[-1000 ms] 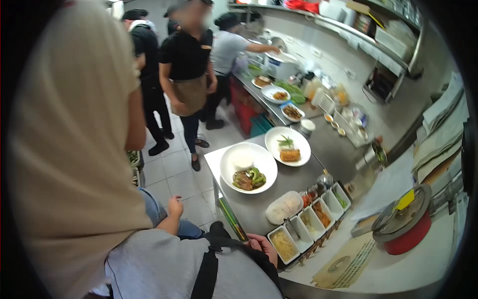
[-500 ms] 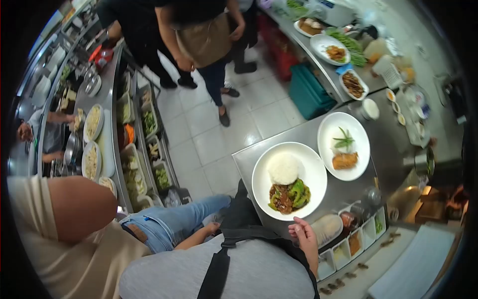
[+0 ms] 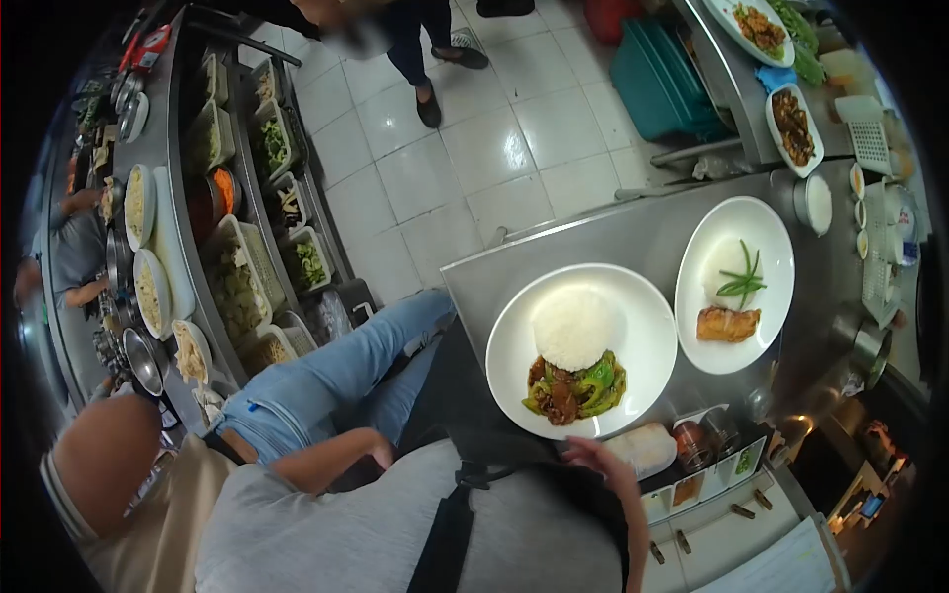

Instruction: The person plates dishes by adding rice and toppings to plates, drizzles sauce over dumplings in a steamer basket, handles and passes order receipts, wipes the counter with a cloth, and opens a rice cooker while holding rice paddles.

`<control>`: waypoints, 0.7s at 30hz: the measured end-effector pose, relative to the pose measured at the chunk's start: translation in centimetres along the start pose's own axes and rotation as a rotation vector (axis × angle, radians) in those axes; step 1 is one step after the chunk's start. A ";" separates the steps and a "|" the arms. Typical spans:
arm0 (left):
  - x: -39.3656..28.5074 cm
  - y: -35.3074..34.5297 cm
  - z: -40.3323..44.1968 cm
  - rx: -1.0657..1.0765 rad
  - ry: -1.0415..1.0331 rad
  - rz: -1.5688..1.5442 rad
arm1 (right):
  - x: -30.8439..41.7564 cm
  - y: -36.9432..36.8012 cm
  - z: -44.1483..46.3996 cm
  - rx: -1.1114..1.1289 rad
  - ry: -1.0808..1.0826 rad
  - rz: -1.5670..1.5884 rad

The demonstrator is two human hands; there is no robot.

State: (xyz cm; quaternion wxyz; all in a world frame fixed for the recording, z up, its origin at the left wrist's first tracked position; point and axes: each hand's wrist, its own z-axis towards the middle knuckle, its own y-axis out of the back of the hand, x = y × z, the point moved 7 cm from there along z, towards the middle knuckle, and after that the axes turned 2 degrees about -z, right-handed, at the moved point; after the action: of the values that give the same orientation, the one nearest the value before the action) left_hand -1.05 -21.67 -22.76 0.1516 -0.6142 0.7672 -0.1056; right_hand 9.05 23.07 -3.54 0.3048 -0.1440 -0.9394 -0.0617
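Observation:
A round white plate (image 3: 506, 381) lies at the front of the steel counter, bearing a mound of white rice (image 3: 571, 326) and a dark meat stir-fry with green peppers (image 3: 573, 390). Just below its near rim is my right hand (image 3: 593, 457), blurred, fingers loosely apart, with nothing visible in it. Whether it touches the rim I cannot tell. My left hand (image 3: 376, 450) hangs low beside my black apron, its fingers mostly hidden. Behind the round plate sits an oval white plate (image 3: 697, 257) with a golden fried roll (image 3: 729, 324) and green garnish (image 3: 741, 279).
Sauce jars (image 3: 694, 443) and small tubs line the counter's near right side. Farther back are a white cup (image 3: 813, 205), an oval dish of dark food (image 3: 794, 128) and a teal bin (image 3: 667, 84). A person in jeans (image 3: 326, 361) stands close on my left, beside shelves of ingredient tubs (image 3: 242, 267).
My view has tilted down and closer to the counter. My right hand has shifted slightly left, under the round plate's rim. My left hand has drawn back toward my body. Both plates stay on the counter.

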 end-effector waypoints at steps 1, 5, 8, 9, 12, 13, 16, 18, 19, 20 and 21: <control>-0.1 0.0 -0.3 0.000 0.004 0.024 | 1.5 1.4 0.0 -0.059 0.021 -0.137; -1.2 -0.9 -0.4 -0.012 0.036 0.127 | 10.6 5.6 -0.4 -0.334 0.371 -0.308; -2.6 -0.8 -0.3 -0.037 0.038 0.219 | 15.0 3.6 -3.2 -0.320 0.592 -0.370; -3.3 -0.2 -0.5 -0.050 0.040 0.257 | 15.2 2.2 -4.1 -0.240 0.663 -0.426; -5.8 2.6 -2.0 -0.090 0.061 0.390 | 13.8 0.0 -6.9 -0.071 0.776 -0.649; -6.6 3.5 -2.9 -0.109 0.067 0.428 | 13.3 -0.7 -7.4 -0.020 0.801 -0.736; -9.0 6.0 -4.6 -0.149 0.071 0.530 | 13.9 0.3 -9.3 -0.270 0.918 -0.722; -10.7 7.7 -5.1 -0.168 0.058 0.591 | 14.1 1.3 -10.5 -0.365 0.906 -0.703; -11.4 8.6 -5.1 -0.174 0.054 0.624 | 14.1 1.9 -11.2 -0.390 0.898 -0.658; -12.0 9.5 -5.0 -0.187 0.047 0.655 | 14.1 2.4 -11.8 -0.410 0.892 -0.616; -12.6 10.1 -5.1 -0.195 0.040 0.678 | 13.9 2.8 -12.1 -0.406 0.850 -0.525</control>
State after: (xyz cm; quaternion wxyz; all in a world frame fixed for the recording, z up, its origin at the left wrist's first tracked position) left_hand -9.56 -7.24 -20.19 0.1036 -0.3341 0.9368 0.0123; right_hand 5.85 26.55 14.49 0.5987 0.0772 -0.7068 -0.3688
